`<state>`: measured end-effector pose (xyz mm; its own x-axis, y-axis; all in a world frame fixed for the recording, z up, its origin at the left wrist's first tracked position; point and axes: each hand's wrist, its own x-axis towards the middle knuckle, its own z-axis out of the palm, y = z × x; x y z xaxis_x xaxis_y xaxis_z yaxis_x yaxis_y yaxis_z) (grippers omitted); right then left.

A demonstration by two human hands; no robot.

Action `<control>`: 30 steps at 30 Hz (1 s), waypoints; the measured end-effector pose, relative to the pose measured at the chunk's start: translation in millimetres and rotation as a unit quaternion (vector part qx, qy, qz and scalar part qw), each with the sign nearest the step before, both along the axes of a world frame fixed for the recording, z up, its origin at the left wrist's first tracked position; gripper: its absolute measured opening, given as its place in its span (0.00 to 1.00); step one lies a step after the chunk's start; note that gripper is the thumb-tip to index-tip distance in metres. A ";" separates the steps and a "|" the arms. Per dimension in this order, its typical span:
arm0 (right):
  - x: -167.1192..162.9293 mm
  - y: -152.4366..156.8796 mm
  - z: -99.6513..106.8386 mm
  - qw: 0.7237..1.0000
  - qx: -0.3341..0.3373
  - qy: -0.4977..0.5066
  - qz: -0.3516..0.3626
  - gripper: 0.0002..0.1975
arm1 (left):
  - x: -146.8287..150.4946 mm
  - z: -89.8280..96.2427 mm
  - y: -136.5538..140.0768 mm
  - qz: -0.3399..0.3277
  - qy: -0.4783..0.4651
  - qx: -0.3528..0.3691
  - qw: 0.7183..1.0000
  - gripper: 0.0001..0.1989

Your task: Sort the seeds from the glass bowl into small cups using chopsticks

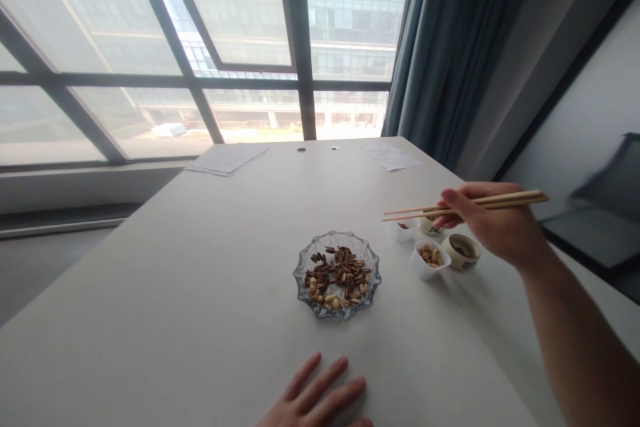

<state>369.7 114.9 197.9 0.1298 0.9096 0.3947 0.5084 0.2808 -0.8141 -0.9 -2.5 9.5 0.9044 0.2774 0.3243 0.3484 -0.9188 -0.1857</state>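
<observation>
Wooden chopsticks (pixel 507 200) are clamped in your right hand (pixel 493 227), frame right; your left hand (pixel 313 403), bottom centre, lies spread.

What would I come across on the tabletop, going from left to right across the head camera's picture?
Left-hand stack of papers → scalloped glass bowl → nearer plastic cup holding peanuts → nearer round cream cup.
</observation>
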 end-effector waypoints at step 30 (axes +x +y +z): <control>-75.1 -12.8 -43.0 0.930 -0.166 -0.051 0.325 0.17 | 5.9 0.1 0.6 0.005 -0.010 0.007 1.000 0.27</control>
<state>294.6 102.1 155.0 -0.5117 0.8572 0.0579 0.3990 0.2968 -0.8676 4.9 -1.9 9.6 0.8947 0.2817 0.3465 0.3612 -0.9128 -0.1905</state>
